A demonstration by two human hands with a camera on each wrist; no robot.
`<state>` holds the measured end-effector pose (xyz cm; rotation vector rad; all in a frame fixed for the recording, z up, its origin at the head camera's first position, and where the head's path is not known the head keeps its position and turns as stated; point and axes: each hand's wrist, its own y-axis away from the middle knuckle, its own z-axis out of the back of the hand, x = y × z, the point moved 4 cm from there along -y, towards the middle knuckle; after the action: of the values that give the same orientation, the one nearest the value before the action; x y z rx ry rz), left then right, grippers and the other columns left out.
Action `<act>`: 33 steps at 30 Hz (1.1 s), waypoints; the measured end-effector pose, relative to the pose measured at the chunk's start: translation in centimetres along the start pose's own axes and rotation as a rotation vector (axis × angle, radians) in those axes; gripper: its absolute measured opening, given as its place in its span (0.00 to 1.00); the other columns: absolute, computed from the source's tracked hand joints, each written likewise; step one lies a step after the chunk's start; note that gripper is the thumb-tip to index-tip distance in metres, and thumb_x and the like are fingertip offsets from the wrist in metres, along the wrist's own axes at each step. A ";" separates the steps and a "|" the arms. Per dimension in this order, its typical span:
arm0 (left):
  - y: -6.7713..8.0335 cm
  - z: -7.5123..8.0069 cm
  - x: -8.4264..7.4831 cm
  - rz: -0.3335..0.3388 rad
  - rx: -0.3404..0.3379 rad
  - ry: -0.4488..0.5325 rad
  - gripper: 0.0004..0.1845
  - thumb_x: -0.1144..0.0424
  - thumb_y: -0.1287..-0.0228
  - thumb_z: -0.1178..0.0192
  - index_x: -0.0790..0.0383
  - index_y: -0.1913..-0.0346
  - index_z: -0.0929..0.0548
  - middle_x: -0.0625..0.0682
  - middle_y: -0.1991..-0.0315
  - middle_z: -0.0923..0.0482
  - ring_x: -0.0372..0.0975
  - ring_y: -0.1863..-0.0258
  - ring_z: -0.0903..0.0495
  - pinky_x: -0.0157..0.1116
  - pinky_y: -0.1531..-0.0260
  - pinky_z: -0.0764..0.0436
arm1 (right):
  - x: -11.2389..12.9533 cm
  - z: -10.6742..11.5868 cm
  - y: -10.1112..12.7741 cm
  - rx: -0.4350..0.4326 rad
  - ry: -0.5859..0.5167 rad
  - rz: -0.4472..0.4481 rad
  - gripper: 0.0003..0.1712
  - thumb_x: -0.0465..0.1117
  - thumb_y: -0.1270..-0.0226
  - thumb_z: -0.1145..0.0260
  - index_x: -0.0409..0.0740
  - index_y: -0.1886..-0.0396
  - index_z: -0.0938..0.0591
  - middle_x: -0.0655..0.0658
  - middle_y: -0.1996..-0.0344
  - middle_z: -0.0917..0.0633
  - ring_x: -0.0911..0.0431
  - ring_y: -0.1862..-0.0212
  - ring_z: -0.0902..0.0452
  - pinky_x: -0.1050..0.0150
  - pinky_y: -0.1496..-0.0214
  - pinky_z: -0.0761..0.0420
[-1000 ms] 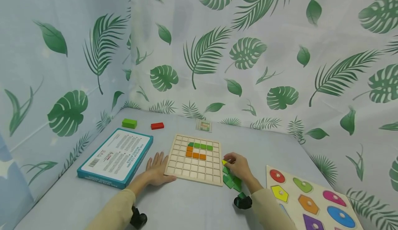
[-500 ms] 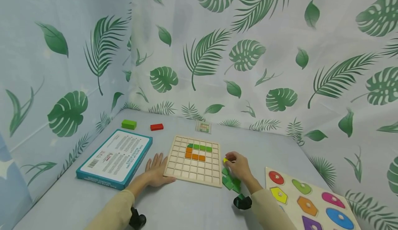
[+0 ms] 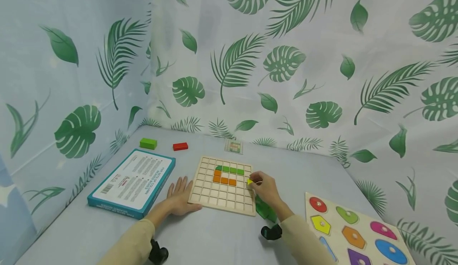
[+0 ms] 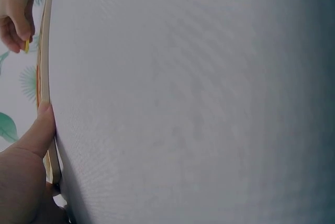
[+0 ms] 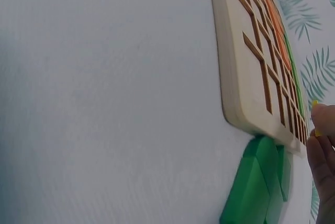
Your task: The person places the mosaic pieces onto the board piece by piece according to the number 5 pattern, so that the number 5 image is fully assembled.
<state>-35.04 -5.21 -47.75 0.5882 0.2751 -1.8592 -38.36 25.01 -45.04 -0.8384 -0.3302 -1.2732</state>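
A wooden grid board [image 3: 214,197] lies mid-table, with green tiles [image 3: 232,170] along one row and orange tiles [image 3: 217,176] in an L below them. My right hand [image 3: 265,188] pinches a small yellow tile [image 3: 249,182] over the board's right edge; the tile also shows between the fingertips in the right wrist view. My left hand [image 3: 180,199] lies flat with spread fingers at the board's left side, its thumb [image 4: 41,132] against the near edge in the left wrist view. Loose green tiles [image 3: 264,210] sit beside the board's right edge, partly under my right forearm.
A blue-edged box [image 3: 132,181] lies at left. Behind it are a green block [image 3: 148,143] and a red block [image 3: 180,146]. A small pattern card [image 3: 234,146] lies beyond the board. At right lies a knobbed shape puzzle [image 3: 358,225]. Leaf-print cloth [image 3: 236,98] hangs behind.
My right hand has lifted the yellow tile from beside the green pile and carried it left to the board's right edge. The left hand has stayed in place.
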 end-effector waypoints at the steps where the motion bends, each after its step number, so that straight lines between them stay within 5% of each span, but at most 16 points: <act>1: 0.0 0.0 0.0 0.000 -0.002 -0.001 0.51 0.40 0.42 0.41 0.70 0.28 0.51 0.67 0.27 0.64 0.56 0.28 0.70 0.54 0.34 0.69 | 0.1 -0.2 0.0 0.004 -0.004 0.014 0.12 0.29 0.43 0.32 0.36 0.58 0.18 0.46 0.65 0.16 0.55 0.61 0.21 0.63 0.59 0.20; 33: -0.3 0.0 0.3 0.002 0.005 0.014 0.52 0.39 0.42 0.40 0.69 0.27 0.50 0.66 0.26 0.64 0.55 0.28 0.71 0.53 0.34 0.71 | 1.3 -3.2 -0.6 0.028 0.044 0.080 0.12 0.29 0.47 0.29 0.38 0.61 0.18 0.46 0.67 0.17 0.56 0.65 0.22 0.64 0.63 0.20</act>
<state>-35.36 -5.30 -47.93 0.6046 0.2790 -1.8552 -39.27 21.77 -46.07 -0.7918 -0.2764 -1.2084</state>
